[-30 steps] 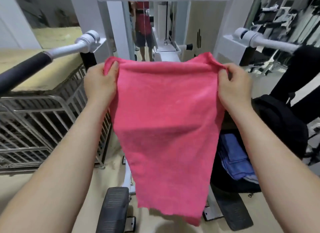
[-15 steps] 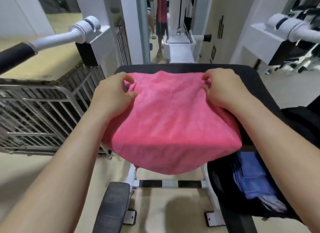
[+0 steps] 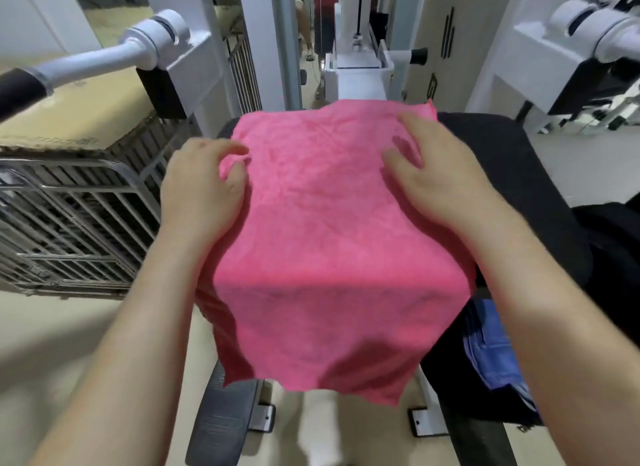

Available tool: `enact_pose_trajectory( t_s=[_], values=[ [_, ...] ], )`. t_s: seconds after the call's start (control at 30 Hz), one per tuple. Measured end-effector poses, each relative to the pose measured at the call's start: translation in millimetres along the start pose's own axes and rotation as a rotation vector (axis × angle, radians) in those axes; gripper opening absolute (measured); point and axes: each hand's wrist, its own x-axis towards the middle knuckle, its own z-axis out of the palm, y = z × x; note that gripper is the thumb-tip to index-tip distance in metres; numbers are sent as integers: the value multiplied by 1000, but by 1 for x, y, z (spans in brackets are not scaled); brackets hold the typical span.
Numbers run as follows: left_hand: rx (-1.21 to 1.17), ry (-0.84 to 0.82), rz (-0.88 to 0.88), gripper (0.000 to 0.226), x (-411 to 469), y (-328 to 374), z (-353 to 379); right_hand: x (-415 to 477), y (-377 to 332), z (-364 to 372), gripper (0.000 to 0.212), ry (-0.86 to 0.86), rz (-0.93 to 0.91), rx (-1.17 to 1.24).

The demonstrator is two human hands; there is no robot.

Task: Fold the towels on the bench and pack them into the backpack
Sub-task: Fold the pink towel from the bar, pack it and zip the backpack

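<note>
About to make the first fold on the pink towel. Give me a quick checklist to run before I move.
1. Pink towel on the bench: ok, its far part lies on the pad.
2. Towel laid flat: not ok, it is wrinkled and its near part hangs over the bench's near edge.
3. Left hand has a grip: ok, it pinches the towel's left edge.
4. Right hand has a grip: not ok, it rests on the towel with fingers straight.
5. Backpack open: ok, at the right, a blue towel inside.
6. Room left in the backpack: cannot tell.
</note>
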Motion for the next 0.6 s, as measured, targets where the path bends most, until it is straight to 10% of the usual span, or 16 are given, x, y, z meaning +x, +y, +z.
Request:
enact_pose_trajectory(
  t_s=[0.13,0.27,0.4,0.6],
  values=[
    [-355,215,-148,40,-81,-11,-19,-99,-8,9,33,407,21,106],
    [-952,35,-507,37,-142,-28,-9,-175,-14,40,20,650,205,296],
    [-1084,-88,-555,24,-158,-34,-1,-184,-19,72,49,524,563,966],
    [-813,-717,-499,19,-192,-68,23,-204,15,91,47,50,643,1023]
  ],
)
